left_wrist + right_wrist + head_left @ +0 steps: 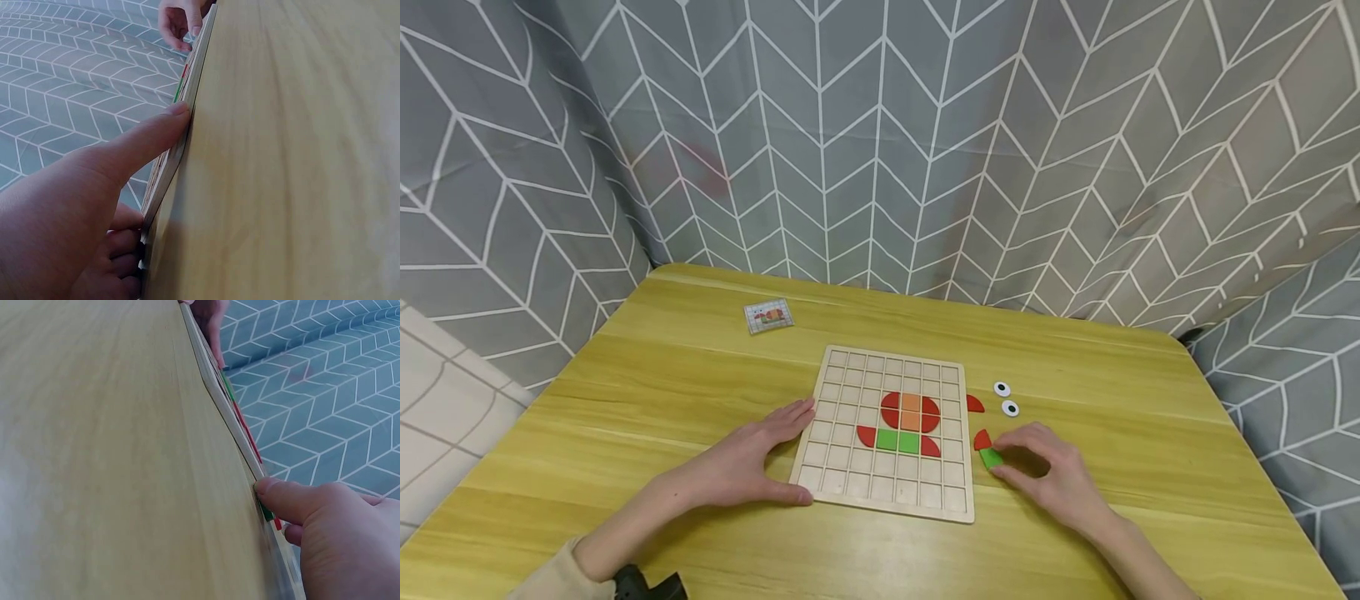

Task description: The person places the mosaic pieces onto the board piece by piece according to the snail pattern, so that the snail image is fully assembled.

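Note:
A square wooden grid board lies on the table, seen at a low slant in both wrist views. Set in its cells are red quarter-round tiles, orange tiles and green square tiles. My left hand rests against the board's left side, fingers at the left edge and thumb at the near left corner. Just off the board's right edge, my right hand pinches a green tile between thumb and forefinger. A loose red quarter-round tile touches that green tile.
Another red quarter-round tile lies at the board's right edge. Two round eye pieces sit beyond the right hand. A small picture card lies at the back left of the wooden table. A patterned curtain hangs behind.

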Action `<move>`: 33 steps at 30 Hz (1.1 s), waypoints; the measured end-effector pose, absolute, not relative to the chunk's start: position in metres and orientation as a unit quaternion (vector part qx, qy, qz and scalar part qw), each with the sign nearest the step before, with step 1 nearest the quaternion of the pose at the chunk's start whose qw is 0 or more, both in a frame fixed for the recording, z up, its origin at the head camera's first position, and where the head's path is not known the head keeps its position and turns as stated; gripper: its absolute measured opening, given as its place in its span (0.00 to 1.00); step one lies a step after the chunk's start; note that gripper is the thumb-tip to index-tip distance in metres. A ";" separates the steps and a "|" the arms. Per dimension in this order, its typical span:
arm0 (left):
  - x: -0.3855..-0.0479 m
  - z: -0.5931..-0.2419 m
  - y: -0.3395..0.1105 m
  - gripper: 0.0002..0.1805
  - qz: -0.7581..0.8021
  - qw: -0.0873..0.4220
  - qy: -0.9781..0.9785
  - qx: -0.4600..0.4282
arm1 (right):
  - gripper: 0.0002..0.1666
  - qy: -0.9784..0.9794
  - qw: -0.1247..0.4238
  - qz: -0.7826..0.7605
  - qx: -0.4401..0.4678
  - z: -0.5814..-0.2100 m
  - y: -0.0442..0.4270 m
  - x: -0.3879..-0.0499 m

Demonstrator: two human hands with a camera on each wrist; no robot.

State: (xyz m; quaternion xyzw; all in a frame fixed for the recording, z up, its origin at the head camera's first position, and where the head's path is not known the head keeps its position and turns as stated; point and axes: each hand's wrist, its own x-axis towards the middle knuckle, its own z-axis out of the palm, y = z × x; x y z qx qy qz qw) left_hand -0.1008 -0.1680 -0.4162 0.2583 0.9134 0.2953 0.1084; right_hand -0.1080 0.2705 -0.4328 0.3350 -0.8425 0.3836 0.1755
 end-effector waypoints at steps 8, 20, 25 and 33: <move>-0.101 -0.417 -0.167 0.61 0.295 0.110 0.913 0.258 | 0.25 -0.850 0.189 0.374 0.318 -0.436 0.273 -0.109; -0.101 -0.415 -0.166 0.61 0.297 0.114 0.913 0.257 | 0.27 -0.853 0.201 0.361 0.320 -0.435 0.273 -0.107; -0.101 -0.416 -0.166 0.61 0.296 0.112 0.912 0.259 | 0.26 -0.855 0.203 0.361 0.312 -0.433 0.272 -0.107; -0.100 -0.416 -0.167 0.62 0.294 0.110 0.914 0.259 | 0.21 -0.883 0.183 0.379 0.209 -0.419 0.250 -0.111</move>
